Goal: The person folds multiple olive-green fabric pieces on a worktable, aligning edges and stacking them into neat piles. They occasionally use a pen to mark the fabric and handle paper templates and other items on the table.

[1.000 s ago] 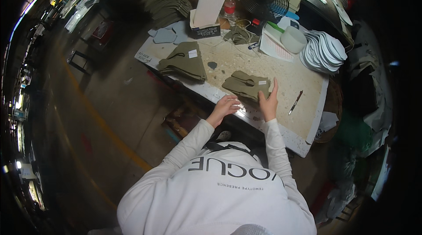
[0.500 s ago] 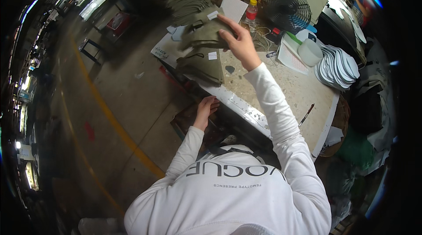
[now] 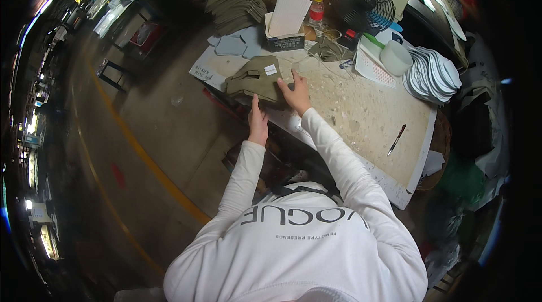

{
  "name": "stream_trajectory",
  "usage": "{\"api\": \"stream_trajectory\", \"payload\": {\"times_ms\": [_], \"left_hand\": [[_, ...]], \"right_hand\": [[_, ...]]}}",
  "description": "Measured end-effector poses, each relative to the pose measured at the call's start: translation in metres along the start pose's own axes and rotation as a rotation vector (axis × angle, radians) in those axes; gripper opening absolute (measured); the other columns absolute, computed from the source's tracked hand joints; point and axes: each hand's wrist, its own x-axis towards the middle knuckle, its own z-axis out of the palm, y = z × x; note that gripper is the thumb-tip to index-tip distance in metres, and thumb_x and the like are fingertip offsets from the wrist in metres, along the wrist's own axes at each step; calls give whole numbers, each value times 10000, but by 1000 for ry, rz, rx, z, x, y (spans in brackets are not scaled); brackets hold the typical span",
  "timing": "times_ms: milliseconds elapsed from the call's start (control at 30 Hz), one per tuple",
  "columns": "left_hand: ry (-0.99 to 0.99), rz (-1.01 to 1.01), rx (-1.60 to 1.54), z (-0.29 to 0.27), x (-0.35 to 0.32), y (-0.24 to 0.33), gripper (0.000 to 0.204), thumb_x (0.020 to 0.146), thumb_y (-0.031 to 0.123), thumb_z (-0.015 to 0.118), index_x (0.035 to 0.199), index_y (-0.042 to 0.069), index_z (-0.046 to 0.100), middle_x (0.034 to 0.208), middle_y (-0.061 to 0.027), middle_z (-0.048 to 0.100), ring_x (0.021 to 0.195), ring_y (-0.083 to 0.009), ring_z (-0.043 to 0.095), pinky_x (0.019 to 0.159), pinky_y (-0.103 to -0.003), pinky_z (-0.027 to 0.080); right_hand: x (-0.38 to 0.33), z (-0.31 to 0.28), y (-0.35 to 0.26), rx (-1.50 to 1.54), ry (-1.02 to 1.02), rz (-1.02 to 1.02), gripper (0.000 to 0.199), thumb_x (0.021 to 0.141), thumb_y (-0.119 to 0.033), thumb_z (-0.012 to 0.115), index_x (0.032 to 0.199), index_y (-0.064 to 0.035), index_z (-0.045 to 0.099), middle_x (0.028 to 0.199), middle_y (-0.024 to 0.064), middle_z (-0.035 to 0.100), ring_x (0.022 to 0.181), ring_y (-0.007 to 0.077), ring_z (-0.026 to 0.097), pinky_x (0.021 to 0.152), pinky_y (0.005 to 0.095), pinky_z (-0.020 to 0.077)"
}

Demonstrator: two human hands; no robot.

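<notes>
A pile of olive-green fabric pieces [image 3: 255, 80] with a small white tag on top lies at the left end of the speckled worktable [image 3: 361, 115]. My left hand [image 3: 258, 122] is pressed flat against the pile's near edge, fingers straight. On the pile's right edge rests my right hand [image 3: 294, 93], with its fingers spread. Neither hand grips anything. White sleeves cover both arms.
Behind the pile stand a small box holding a white sheet [image 3: 285, 25], a red-capped bottle [image 3: 316, 8], a black fan [image 3: 361, 2] and a white bowl [image 3: 395, 58]. White flat pieces [image 3: 433, 76] are stacked at the right. A pen [image 3: 396, 139] lies near the front. More olive pieces [image 3: 234, 2] sit farther back.
My right hand carried an olive piece from the table's near edge up and left onto the pile. Both hands now rest against that pile.
</notes>
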Motion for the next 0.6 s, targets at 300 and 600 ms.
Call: {"api": "stream_trajectory", "payload": {"times_ms": [300, 600], "left_hand": [[-135, -93, 59, 24, 20, 17, 767, 752, 580, 664, 1357, 169, 434, 1339, -88, 468, 1270, -280, 394, 990, -534, 345], [59, -295, -68, 11, 20, 32, 666, 656, 451, 806, 1163, 140, 505, 1150, -68, 464, 1012, -226, 417, 798, -407, 443]], "right_hand": [[8, 61, 10, 242, -15, 339, 851, 836, -664, 487, 1274, 65, 498, 1224, 307, 531, 1185, 316, 510, 977, 329, 397], [34, 36, 3, 508, -374, 437, 1060, 702, -770, 571, 1349, 56, 427, 1296, 232, 523, 1175, 321, 528, 1014, 352, 380]]}}
